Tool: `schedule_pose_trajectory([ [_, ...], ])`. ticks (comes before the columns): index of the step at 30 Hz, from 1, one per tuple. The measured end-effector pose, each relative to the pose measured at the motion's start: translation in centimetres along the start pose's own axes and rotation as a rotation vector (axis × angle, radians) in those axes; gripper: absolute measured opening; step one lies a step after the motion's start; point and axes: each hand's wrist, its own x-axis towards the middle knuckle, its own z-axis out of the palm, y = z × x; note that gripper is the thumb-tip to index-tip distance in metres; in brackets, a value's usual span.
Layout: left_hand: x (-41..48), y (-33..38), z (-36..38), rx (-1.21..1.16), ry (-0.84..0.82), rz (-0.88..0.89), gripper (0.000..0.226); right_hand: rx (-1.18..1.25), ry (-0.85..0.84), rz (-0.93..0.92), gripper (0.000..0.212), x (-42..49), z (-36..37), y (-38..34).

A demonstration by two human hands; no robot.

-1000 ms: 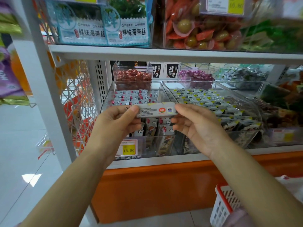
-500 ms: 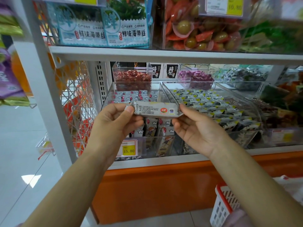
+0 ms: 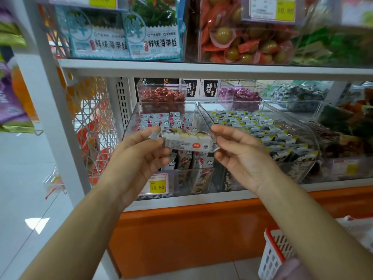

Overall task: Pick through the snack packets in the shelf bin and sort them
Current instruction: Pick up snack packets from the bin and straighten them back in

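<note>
Overall light: bright, even, white shop light; colours read clearly.
Source: from above, judging by the reflection on the pale floor, which is washed out at left.
Glare: 1 hard white patch on the floor tiles; sheen on the clear shelf bin walls and on the seaweed packs.
Shadow: soft dim band under the upper shelf; forearm undersides darker.
Focus: snack packet, left hand and right hand fairly sharp; the packet's fine print unreadable.
Blur: green packs at top right smeared; purple bags at the left edge soft.
Distortion: wide-angle bend; the white upright leans, corners stretch.
</note>
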Motion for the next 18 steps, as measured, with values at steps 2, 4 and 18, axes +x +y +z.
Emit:
schedule_pose_trajectory([
  [2,-0.09,0.04,0.02,0.025,-0.048,-0.033,0.019,-0.142,-0.024,-0.125,0.039,-0.12,-0.17,-0.12],
  [4,-0.22,-0.14,0.09,0.103,-0.063,-0.038,0.019,-0.267,-0.053,-0.215,0.044,-0.3,-0.12,-0.09],
  [18,-0.59,-0.64,0.19,0.353,-0.128,0.108,0.04,-0.418,-0.058,-0.166,0.017,-0.23,0.22,0.81],
])
